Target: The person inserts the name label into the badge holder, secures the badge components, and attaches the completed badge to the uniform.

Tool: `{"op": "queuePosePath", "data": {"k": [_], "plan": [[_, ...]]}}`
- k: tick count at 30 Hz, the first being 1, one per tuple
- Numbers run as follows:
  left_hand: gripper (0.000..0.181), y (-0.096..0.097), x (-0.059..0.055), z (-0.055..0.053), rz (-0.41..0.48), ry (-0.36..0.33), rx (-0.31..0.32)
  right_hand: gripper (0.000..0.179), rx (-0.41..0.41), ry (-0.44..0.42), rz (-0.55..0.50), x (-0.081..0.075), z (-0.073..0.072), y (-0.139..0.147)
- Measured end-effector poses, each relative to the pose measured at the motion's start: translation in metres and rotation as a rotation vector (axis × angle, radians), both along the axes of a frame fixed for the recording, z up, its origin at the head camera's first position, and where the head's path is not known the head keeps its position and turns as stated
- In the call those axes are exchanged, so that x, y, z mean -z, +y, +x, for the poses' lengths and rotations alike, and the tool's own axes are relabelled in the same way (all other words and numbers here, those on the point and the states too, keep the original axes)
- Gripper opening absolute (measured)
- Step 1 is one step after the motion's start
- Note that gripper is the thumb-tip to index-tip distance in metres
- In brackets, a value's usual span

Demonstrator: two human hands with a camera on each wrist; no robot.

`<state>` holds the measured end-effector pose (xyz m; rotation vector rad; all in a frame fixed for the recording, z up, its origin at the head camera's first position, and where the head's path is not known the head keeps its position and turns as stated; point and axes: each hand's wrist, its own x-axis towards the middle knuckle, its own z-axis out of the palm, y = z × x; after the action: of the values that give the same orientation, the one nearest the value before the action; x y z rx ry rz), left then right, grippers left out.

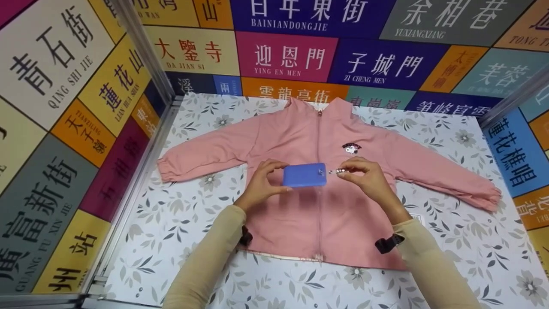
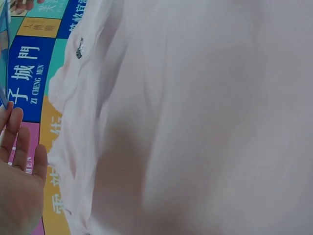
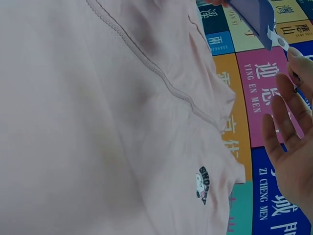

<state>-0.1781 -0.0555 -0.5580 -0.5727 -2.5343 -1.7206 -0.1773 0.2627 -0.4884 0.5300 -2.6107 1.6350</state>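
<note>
My left hand (image 1: 260,184) pinches a flat blue card holder (image 1: 303,176) by its left edge, thumb below and fingers above. At the holder's right edge, my right hand (image 1: 368,178) pinches a small badge clip with a clear strap (image 3: 279,40) and metal snaps. The strap reaches to the holder's corner in the right wrist view. Both hands are held above a pink zip-up jacket (image 1: 283,223), which lies spread flat with its sleeves out. In the left wrist view only the edge of the holder shows beside my fingers (image 2: 19,139).
The jacket lies on a table covered in white leaf-print cloth (image 1: 171,240). Colourful sign-printed panels (image 1: 285,56) stand at the back and both sides, with a metal frame rail (image 1: 141,171) along the left. A small white label (image 1: 417,219) shows by the right forearm.
</note>
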Motion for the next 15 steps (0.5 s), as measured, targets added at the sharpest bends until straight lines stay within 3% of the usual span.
{"op": "queuePosePath", "data": {"k": [6,15], "plan": [[0.068,0.0,-0.004,-0.001,0.019,0.032,-0.009,0.018,0.001,-0.003,0.013,-0.013,0.011,-0.004],[0.067,0.002,-0.006,-0.001,0.007,0.081,-0.027,0.016,-0.003,0.029,0.003,-0.005,0.012,-0.002]]}}
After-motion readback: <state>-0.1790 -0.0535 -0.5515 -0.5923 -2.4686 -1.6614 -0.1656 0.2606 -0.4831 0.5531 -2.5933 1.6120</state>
